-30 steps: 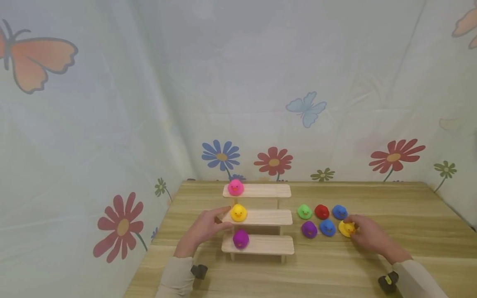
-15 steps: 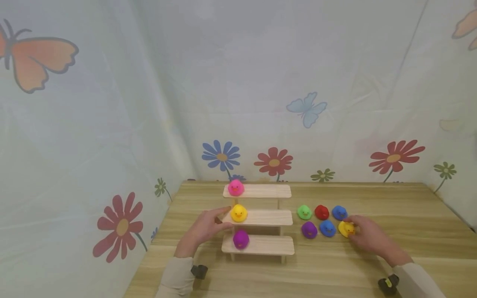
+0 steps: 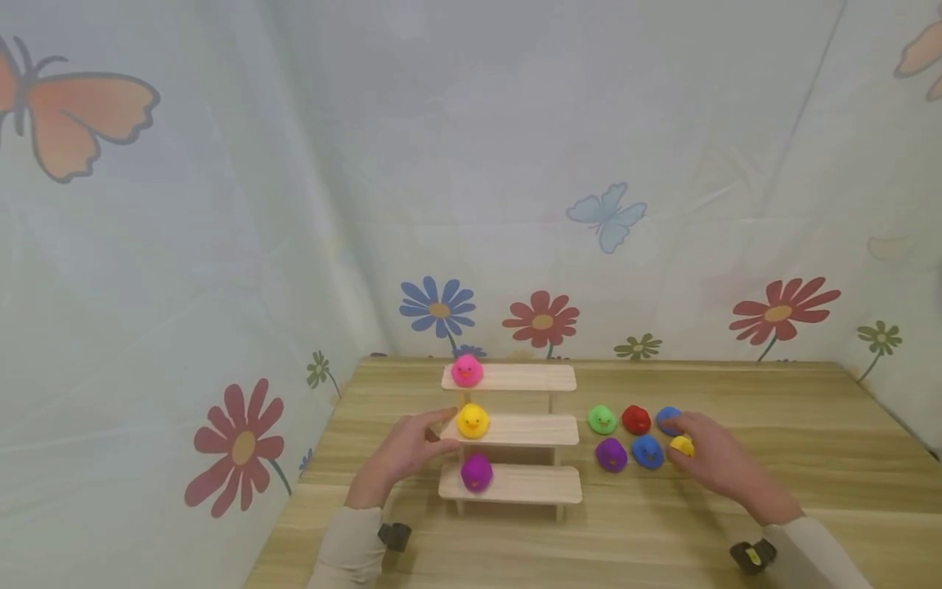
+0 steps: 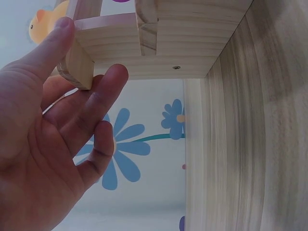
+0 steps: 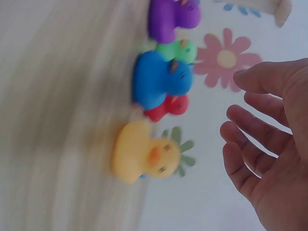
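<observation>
My left hand (image 3: pixel 401 451) holds the left end of the middle board of a three-step wooden stand (image 3: pixel 533 429). In the left wrist view the thumb lies on the board's edge (image 4: pixel 77 70), with fingers curled behind it. A yellow rubber duck (image 3: pixel 473 422) sits on that board, a pink duck (image 3: pixel 467 371) on the top board and a purple duck (image 3: pixel 477 474) on the lowest. Above the yellow duck (image 5: pixel 132 151) on the table, my right hand (image 5: pixel 284 144) hovers with loosely bent fingers and nothing in them. In the head view it partly covers that duck and a blue duck (image 3: pixel 668 420).
Right of the stand, more ducks stand in two rows on the wooden table (image 3: pixel 515 548): green (image 3: pixel 602 420), red (image 3: pixel 636 420), purple (image 3: pixel 612 455) and blue (image 3: pixel 648 451). A flower-printed curtain (image 3: pixel 471 204) hangs behind and to the left.
My right hand has come away from the yellow duck and shifted slightly left and up, over the blue duck's edge. The left hand keeps its hold on the stand.
</observation>
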`<state>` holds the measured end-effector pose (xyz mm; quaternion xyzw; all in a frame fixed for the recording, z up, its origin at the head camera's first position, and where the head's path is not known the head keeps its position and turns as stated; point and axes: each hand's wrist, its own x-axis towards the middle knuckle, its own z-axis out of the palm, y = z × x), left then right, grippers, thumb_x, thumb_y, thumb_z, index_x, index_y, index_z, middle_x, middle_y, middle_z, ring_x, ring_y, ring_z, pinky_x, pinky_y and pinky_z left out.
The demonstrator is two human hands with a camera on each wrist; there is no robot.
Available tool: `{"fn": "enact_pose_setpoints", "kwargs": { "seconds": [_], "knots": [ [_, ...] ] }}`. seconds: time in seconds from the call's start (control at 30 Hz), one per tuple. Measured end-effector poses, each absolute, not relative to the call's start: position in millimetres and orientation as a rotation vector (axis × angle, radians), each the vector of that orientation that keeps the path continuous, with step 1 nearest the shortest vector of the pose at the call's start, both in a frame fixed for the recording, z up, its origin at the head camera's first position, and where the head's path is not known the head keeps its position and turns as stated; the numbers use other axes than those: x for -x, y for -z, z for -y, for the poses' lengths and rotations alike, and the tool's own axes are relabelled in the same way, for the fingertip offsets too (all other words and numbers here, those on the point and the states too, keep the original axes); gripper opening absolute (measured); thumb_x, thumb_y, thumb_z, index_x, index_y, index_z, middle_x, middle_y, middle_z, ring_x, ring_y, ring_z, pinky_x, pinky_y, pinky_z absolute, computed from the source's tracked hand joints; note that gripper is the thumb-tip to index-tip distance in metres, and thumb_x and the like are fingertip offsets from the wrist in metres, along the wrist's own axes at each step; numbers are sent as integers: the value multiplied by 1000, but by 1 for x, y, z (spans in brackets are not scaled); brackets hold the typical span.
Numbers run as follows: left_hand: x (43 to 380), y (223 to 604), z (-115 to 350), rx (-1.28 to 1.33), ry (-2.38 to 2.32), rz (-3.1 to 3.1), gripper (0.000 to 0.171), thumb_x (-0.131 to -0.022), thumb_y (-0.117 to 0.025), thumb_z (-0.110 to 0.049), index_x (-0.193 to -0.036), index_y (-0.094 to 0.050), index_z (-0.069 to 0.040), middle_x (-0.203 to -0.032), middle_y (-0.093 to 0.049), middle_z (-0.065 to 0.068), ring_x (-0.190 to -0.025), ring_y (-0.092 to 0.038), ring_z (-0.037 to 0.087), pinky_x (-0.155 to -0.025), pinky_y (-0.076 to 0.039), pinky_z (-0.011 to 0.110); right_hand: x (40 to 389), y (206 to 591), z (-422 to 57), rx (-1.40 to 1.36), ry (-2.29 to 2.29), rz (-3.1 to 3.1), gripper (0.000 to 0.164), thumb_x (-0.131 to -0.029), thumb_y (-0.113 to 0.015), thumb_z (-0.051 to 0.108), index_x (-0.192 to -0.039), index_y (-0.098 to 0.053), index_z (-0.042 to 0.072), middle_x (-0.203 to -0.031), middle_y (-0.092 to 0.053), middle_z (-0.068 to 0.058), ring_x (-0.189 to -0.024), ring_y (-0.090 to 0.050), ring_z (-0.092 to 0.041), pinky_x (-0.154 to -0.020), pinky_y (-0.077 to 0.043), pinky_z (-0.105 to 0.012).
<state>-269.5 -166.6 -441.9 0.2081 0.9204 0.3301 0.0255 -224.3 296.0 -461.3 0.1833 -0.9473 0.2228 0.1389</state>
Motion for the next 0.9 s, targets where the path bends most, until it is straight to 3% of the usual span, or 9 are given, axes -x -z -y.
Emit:
{"fn": "enact_pose_setpoints", "kwargs": {
  "seconds": [0.2,0.43,0.9],
  "knots": [
    [269,441,166,-643,-1027,-2845,66,-82,-65,-51,-136,-51,-15,-126,-59,7,-78,-59,10,-65,-50,25,220,445,-276,-603,-607,2647,35,-77,-75,8,-108,-63,-1,-104,-63,-14,-95,-59,-32,-79,-50,-48],
    [268,441,166,-636,-1033,-2844,65,-82,-65,-50,-135,-52,-15,-125,-59,7,-77,-59,10,-64,-50,26,219,429,-252,-682,-653,2601,37,-75,-76,4,-109,-63,0,-106,-63,-13,-98,-58,-31,-79,-51,-46],
    [268,440,167,-633,-1020,-2840,67,-82,-64,-52,-136,-50,-16,-125,-59,7,-79,-59,10,-64,-50,25,226,401,-204,-781,-682,2542,37,-79,-75,14,-113,-63,6,-111,-64,-8,-101,-58,-26,-83,-50,-43]
  ]
}}
